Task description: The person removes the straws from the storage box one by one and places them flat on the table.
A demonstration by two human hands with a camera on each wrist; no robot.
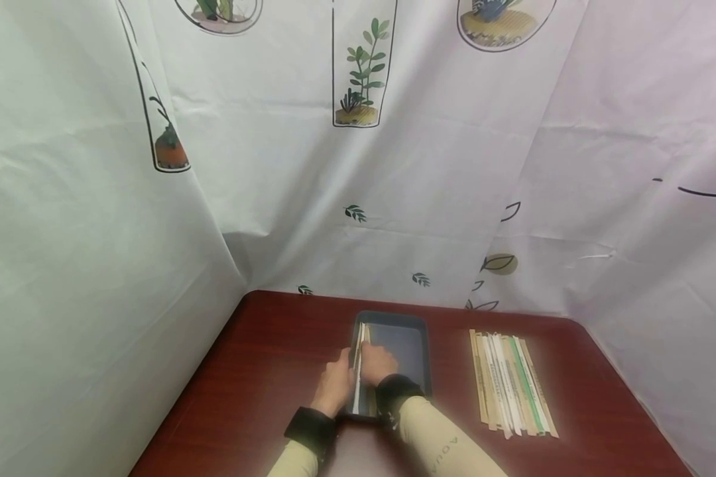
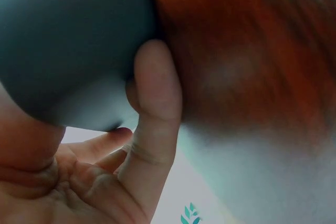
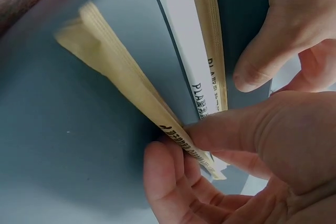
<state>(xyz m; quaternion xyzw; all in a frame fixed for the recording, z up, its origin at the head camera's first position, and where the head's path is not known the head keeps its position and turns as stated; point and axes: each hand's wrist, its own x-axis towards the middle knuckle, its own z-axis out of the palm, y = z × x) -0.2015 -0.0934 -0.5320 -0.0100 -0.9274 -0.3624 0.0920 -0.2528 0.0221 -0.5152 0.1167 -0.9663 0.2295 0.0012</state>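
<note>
A dark grey-blue tray (image 1: 407,344) lies on the table in the head view. My left hand (image 1: 334,384) grips its left side wall; the left wrist view shows the fingers (image 2: 157,82) curled against the tray's wall. Inside the tray, my right hand (image 1: 378,364) pinches one end of a brown paper-wrapped straw (image 3: 126,74) between thumb and fingers. The straw slants away from a white-wrapped straw (image 3: 181,30) and another brown-wrapped straw (image 3: 212,30), which lie side by side along the tray's left side. Dark printing shows on the wrappers.
To the right of the tray, a row of several wrapped straws (image 1: 507,384), brown, white and one green, lies on the reddish-brown table (image 1: 274,344). White printed cloth (image 1: 286,165) hangs around the table's back and sides.
</note>
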